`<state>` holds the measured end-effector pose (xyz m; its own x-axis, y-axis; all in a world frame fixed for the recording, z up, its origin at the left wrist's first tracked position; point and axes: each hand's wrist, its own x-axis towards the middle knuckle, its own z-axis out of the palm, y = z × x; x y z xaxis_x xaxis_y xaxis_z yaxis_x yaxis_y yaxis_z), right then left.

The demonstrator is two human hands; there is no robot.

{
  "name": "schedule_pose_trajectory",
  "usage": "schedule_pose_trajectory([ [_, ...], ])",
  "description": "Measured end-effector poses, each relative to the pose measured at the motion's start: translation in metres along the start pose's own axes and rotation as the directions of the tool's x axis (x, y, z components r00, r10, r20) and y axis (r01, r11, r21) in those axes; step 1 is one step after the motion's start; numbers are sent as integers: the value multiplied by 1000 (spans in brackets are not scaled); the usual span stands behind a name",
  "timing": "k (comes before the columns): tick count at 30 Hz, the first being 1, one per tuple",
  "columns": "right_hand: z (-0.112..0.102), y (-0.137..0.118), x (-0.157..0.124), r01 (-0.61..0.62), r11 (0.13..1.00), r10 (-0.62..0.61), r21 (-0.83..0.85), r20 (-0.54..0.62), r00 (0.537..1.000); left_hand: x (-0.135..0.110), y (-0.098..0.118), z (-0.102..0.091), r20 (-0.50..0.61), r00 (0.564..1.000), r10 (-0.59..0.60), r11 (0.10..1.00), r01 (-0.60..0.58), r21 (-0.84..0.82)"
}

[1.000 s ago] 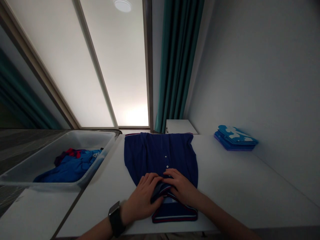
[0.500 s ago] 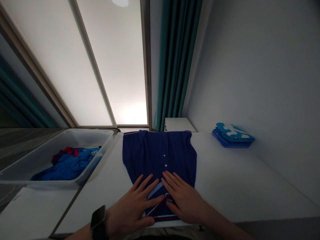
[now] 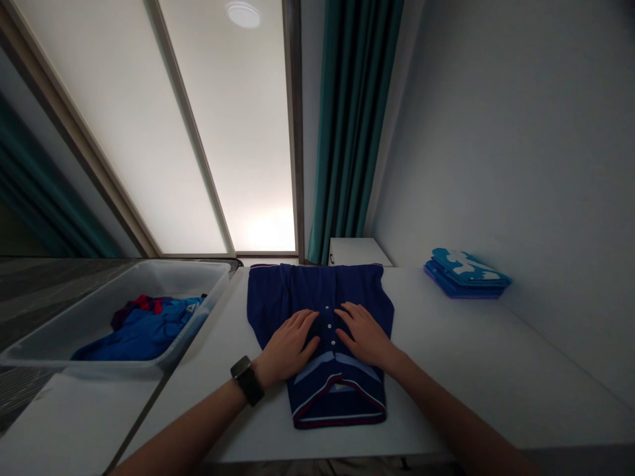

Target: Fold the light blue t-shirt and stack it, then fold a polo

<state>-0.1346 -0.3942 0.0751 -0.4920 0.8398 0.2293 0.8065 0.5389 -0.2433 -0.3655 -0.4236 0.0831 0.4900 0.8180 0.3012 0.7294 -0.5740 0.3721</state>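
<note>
A navy buttoned shirt (image 3: 342, 284) lies spread on the white table in front of me, its red-and-white trimmed collar end towards me. White buttons run down its middle, and pale blue bands cross it just above the collar. Resting on the cloth left of the buttons is my left hand (image 3: 289, 344), fingers stretched out, with a dark watch on the wrist. My right hand (image 3: 364, 336) lies on the shirt to the right of the buttons, its fingers also extended. Neither hand grips the fabric.
To the left stands a translucent plastic bin (image 3: 149, 367) holding blue clothing (image 3: 143, 334) and red clothing (image 3: 143, 304). A stack of folded blue garments (image 3: 466, 274) sits on the table (image 3: 446, 370) at the right, near the wall. Behind the table is a white cabinet (image 3: 360, 251).
Both hands have moved away from me over the shirt, from the collar end up to the buttons. The collar and its trim now show, spread wider. The view has shifted slightly.
</note>
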Motion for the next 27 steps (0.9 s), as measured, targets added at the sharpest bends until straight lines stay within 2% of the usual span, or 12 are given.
schedule_pose_trajectory([
  [3, 4, 16, 11, -80, 994, 85, -80, 57, 995, 17, -19, 15, 26, 1000, -3, 994, 1, 105],
  [7, 7, 23, 14, -136, 980, 160, -145, 168, 973, 22, -34, 27, 32, 983, -180, 955, 167, 246],
  [9, 7, 20, 11, -141, 977, 173, -161, 200, 964, 18, -35, 28, 34, 976, -215, 940, 198, 278],
  [15, 3, 4, -7, -174, 970, 208, -171, 206, 956, -3, -29, 21, 69, 973, -220, 937, 191, 294],
  [23, 6, -26, -48, -187, 973, 209, -136, 173, 963, -41, -11, 16, 73, 975, -209, 942, 181, 281],
  [27, 7, -26, -52, -192, 973, 211, -131, 151, 966, -43, -8, 12, 84, 973, -213, 942, 182, 283],
])
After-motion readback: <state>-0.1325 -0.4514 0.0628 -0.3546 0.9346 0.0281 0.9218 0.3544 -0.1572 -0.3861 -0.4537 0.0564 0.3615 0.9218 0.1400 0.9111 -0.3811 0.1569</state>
